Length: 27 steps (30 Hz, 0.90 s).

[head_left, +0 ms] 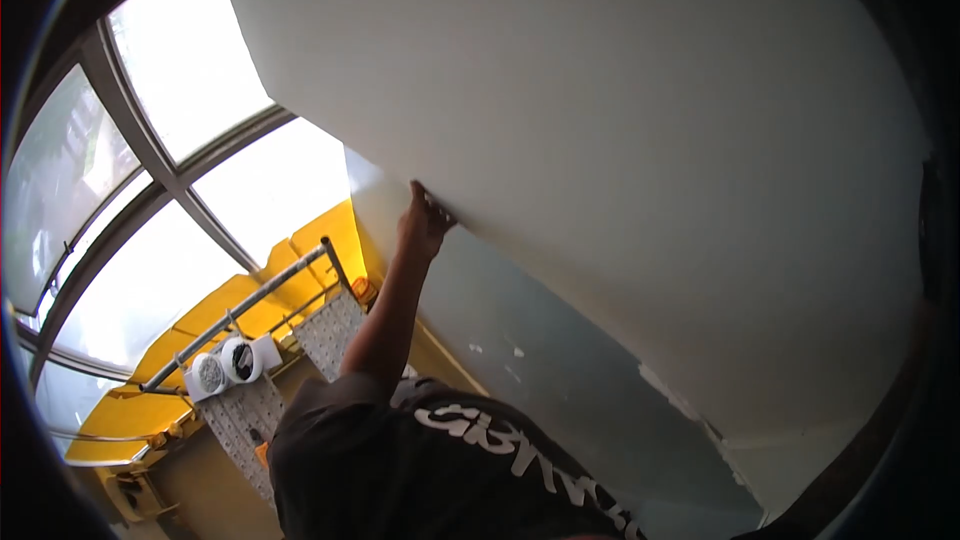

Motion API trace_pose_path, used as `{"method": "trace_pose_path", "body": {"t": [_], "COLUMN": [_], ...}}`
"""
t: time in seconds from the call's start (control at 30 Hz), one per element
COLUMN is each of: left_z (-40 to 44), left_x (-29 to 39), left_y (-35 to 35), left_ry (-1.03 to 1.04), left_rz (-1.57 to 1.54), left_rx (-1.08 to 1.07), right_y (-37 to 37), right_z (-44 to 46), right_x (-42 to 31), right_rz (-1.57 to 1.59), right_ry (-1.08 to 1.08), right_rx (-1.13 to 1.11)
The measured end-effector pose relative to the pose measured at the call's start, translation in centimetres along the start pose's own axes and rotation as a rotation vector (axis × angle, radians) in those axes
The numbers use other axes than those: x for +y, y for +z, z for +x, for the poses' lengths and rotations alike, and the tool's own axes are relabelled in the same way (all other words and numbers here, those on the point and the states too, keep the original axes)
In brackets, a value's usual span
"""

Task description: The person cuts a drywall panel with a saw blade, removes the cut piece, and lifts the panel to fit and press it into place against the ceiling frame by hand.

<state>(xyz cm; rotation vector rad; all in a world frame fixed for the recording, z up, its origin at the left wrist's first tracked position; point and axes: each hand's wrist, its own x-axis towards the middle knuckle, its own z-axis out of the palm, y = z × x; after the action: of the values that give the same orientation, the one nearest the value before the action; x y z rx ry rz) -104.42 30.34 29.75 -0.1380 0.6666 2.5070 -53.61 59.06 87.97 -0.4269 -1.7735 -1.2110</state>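
Observation:
A large pale plasterboard sheet (600,120) spreads overhead across most of the head view. My left hand (428,220) reaches up to its lower left edge, and the fingers are closed on that edge, the thumb side toward the window. The far side of the grip is hidden by the sheet. My left arm is raised and nearly straight. Along the right border is a dark shape (930,230) against the sheet, which may be my right hand, but it is too dark to make out the fingers.
Below left stands a scaffold with perforated metal planks (250,430) and a guard rail (240,310). Two white buckets (225,365) sit on it. Yellow sheeting (220,315) hangs below tall windows (165,170). A grey wall (540,340) runs beneath the sheet.

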Motion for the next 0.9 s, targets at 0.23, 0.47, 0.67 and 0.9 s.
{"method": "trace_pose_path", "body": {"t": [0.23,0.47,0.67,0.9], "left_z": [1.9,0.0,-0.9,0.9], "left_x": [-0.7,0.8,1.0,-0.1], "left_y": [-3.1,1.0,2.2,1.7], "left_ry": [0.083,-0.097,-0.023,-0.003], "left_rz": [0.289,0.087,0.1,0.041], "left_rx": [-0.214,-0.176,-0.375,-0.404], "right_y": [0.3,-4.2,-5.1,-9.1], "right_z": [0.2,-1.2,-0.8,-2.0], "right_x": [-1.4,-0.3,-1.7,-1.5], "right_rz": [0.101,-0.011,0.004,0.102], "right_ry": [-0.005,-0.018,0.027,-0.01], "right_rx": [-0.073,-0.028,-0.032,0.182]}}
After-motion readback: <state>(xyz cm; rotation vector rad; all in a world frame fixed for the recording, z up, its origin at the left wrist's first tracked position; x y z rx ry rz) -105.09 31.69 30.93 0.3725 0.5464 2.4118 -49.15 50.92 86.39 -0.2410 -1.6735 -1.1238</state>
